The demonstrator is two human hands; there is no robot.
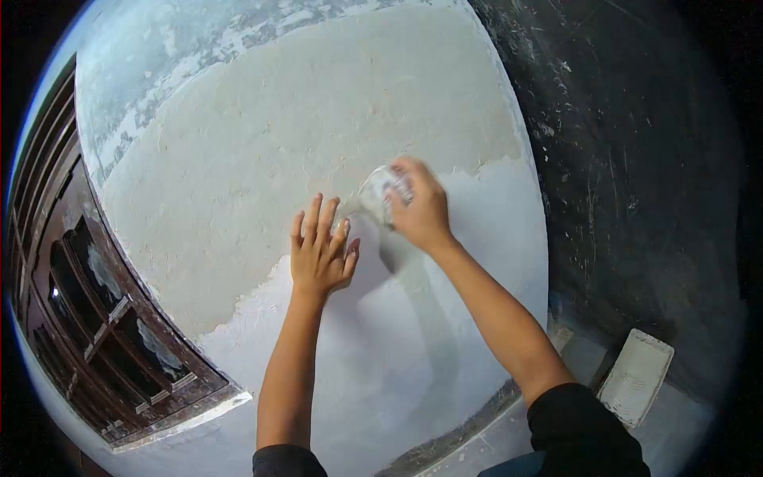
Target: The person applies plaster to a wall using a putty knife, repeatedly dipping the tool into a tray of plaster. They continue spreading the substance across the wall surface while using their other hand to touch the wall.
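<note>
Gripping half-hidden block (380,189), right hand (421,213).

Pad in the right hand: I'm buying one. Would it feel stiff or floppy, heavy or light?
Probably light: the right hand alone presses the pad to the wall. Likely pliable, since it seems to bend under the fingers, though blur hides its texture.

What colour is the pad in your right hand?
The pad in the right hand is whitish-grey; the head view shows it.

Soft, even light on the wall (318,119) (right side dark); fisheye bends the edges.
</note>
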